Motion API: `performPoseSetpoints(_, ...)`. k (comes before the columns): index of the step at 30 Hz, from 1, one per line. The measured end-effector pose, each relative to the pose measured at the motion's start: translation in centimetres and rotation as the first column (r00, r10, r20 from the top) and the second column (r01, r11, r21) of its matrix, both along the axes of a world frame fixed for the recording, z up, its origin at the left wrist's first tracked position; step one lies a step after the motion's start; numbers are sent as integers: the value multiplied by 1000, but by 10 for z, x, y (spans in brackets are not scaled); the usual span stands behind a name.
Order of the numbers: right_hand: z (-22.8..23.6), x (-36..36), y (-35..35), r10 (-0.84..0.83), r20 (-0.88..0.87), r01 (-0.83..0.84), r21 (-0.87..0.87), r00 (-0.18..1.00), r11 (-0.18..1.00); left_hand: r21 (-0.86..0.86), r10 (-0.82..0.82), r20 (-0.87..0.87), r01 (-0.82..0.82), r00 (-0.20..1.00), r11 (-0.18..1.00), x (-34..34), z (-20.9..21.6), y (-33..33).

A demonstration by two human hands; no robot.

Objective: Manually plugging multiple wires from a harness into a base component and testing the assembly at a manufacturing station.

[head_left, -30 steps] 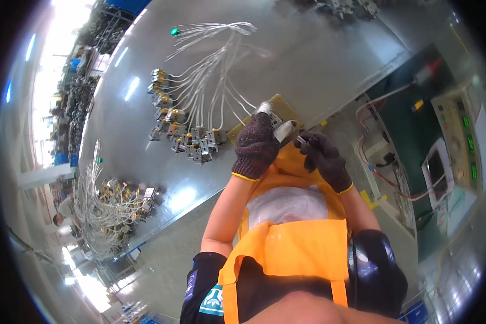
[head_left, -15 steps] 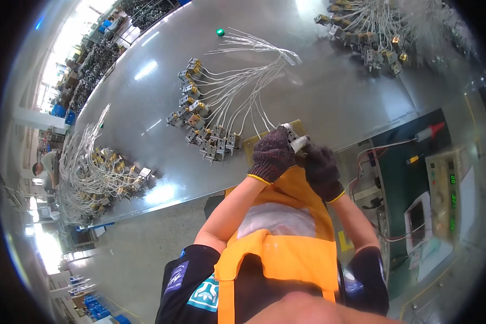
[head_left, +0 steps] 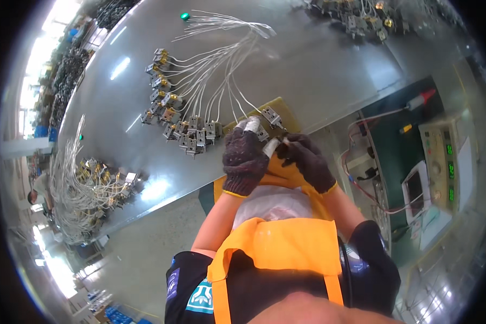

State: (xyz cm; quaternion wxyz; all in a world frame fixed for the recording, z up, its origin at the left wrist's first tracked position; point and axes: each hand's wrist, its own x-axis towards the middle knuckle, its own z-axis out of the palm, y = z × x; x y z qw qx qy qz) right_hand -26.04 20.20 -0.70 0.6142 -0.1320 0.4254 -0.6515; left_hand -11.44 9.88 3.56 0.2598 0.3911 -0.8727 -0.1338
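My left hand (head_left: pixel 244 159), in a dark knitted glove with white-wrapped fingertips, closes on a small silver metal switch-like box (head_left: pixel 262 134) at the table's near edge. My gloved right hand (head_left: pixel 309 162) is closed close beside it, fingertips pressed together by the left thumb; whatever they hold is too small to make out. Just beyond the hands, another metal box (head_left: pixel 271 116) with a white wire lies on a yellowish board (head_left: pixel 282 108). Farther left, several similar metal boxes (head_left: pixel 193 134) lie in a curved row, their white wires (head_left: pixel 221 59) gathered toward the far side.
A second heap of wired parts (head_left: pixel 94 189) lies at the table's left end, and another (head_left: pixel 362 19) at the far right. A small green round object (head_left: pixel 185 17) sits by the wire ends. To the right stands an instrument with green displays (head_left: pixel 440 162), beside red and white cables (head_left: pixel 356 175).
My hands have moved slightly apart, the left turning so its wrapped fingertips show. A metal box now shows on the board beyond them. The whole view has shifted a little.
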Motion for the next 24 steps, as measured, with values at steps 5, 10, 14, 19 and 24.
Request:
performPoseSetpoints(5,2,-28,-39,152,-452,-257,-180,879,950,249,-106,14,99,994,963,-2,18,-26)
performPoseSetpoints(10,-2,-45,-56,-325,-219,263,-268,920,927,535,-137,212,2,968,845,-11,22,-40)
performPoseSetpoints(14,-2,-41,-24,-308,114,315,-52,945,948,718,127,-494,320,860,619,-12,-2,-28)
performPoseSetpoints(19,1,-30,2,-178,-31,179,25,984,984,560,-15,-244,154,970,814,-16,-13,-24)
performPoseSetpoints(24,1,-18,15,-88,-222,89,-3,971,996,312,-34,-107,66,994,948,-15,-8,-25)
